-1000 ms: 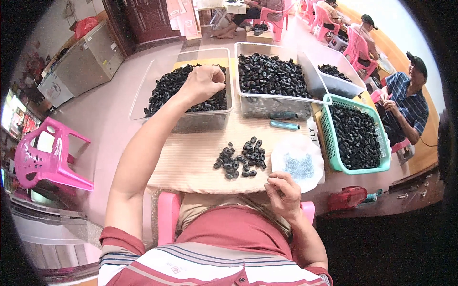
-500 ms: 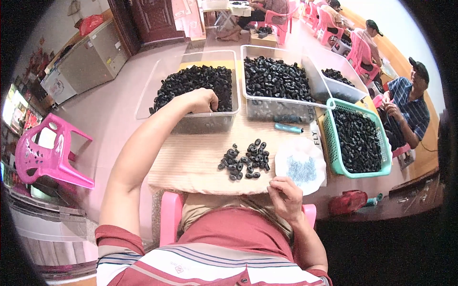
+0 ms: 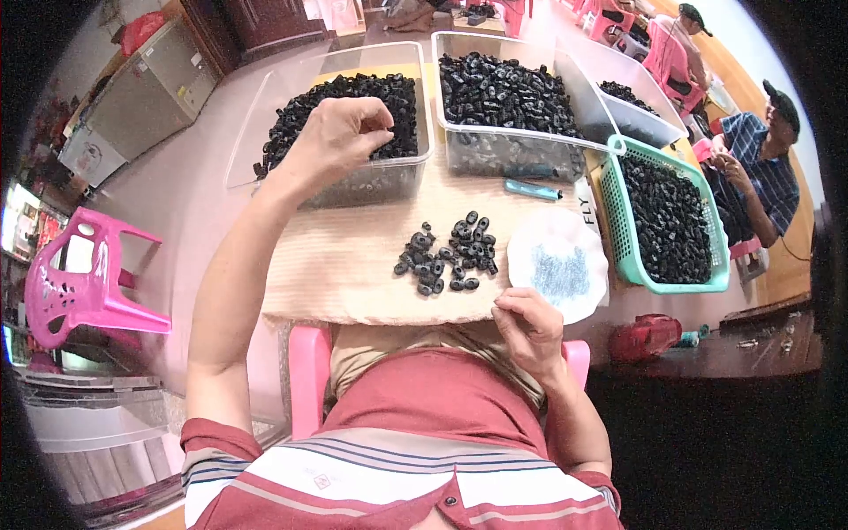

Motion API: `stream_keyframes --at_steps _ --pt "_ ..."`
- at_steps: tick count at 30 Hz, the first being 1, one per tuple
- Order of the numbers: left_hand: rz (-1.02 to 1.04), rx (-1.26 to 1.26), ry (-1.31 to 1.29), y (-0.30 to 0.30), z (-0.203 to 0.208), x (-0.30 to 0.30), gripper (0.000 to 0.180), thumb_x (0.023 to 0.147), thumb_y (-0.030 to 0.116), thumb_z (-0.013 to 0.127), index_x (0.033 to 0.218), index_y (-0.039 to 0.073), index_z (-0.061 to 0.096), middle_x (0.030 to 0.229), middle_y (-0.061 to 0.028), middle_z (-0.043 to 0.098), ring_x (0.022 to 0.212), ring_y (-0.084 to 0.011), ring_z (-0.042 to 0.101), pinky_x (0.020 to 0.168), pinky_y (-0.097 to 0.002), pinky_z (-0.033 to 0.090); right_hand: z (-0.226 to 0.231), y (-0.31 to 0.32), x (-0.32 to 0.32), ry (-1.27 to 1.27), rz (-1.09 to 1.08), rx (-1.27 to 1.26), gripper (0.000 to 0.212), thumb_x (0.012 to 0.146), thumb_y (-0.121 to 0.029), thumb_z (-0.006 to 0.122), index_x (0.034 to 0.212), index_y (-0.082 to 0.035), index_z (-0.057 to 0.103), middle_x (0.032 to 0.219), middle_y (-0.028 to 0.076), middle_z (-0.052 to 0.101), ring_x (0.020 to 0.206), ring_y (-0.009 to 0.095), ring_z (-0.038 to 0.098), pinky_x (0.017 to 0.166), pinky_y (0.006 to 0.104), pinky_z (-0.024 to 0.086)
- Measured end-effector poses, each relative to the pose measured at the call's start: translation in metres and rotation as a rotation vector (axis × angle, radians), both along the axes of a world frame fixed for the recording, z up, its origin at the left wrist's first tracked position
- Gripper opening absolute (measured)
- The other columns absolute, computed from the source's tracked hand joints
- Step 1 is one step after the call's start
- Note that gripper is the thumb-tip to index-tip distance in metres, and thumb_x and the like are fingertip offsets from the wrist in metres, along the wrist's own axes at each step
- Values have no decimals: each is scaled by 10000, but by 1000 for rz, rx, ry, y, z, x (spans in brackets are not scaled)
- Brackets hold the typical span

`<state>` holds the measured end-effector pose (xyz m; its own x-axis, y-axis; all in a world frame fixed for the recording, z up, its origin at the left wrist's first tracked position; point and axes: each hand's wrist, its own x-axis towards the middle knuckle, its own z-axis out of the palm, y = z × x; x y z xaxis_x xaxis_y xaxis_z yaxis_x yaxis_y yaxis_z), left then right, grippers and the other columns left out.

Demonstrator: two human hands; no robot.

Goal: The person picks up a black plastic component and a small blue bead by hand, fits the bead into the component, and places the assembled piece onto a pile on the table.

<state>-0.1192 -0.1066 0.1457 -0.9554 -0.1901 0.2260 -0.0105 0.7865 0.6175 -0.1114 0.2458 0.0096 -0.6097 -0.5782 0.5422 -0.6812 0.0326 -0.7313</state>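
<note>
Above the near part of the left clear bin point(image 3: 422, 106), my left hand point(image 3: 337, 134) is raised with curled fingers and the thumb close to them. Whatever it may hold is hidden. Black oval plastic parts point(image 3: 371, 88) with holes fill that bin. My right hand point(image 3: 533, 329) is closed in a pinch at the table's front edge, beside a white scalloped plate point(image 3: 579, 231). Anything between its fingertips is too small to make out. Tiny blue pieces point(image 3: 562, 274) cover the middle of the plate. To its left lies a loose pile of black parts point(image 3: 439, 265).
A second clear bin point(image 3: 512, 146), a smaller clear bin point(image 3: 658, 131) and a green basket point(image 3: 658, 284) hold more black parts. A blue tool handle point(image 3: 533, 190) lies behind the plate. A pink chair point(image 3: 88, 283) stands left; a seated person point(image 3: 760, 172) works at the right.
My left hand has lifted up from the parts in the left bin. My right hand keeps its pinch near the plate. The whole view has shifted, so the table sits higher.
</note>
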Motion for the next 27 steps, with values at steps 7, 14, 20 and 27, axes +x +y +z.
stream_keyframes --at_steps 7,14,20,27 --pt "-173 -538 615 60 -58 34 108 787 30 751 809 71 652 786 -86 671 729 -260 678 660 -374 555 -1 -1 3 -29 25 -17 176 825 42 734 988 30 669 921 187 691 817 317 703 724 351 557" --pt "-308 -140 223 68 -119 17 251 821 145 755 1040 60 668 893 -142 682 825 -333 686 732 -426 557 -2 -3 2 -60 48 23 180 824 45 732 992 31 668 914 179 691 815 307 700 724 347 555" --pt "-347 -173 -5 80 -126 -2 240 819 98 721 1054 85 675 924 -155 667 923 -360 664 817 -446 537 0 -1 2 -84 63 6 157 829 42 722 976 28 669 895 173 689 811 302 699 723 351 553" --pt "-365 -266 -49 82 -125 -7 199 815 73 687 1012 64 667 914 -166 670 909 -364 670 810 -445 542 -1 -1 3 -124 57 25 134 829 31 723 953 28 672 885 168 695 812 296 699 735 352 551"
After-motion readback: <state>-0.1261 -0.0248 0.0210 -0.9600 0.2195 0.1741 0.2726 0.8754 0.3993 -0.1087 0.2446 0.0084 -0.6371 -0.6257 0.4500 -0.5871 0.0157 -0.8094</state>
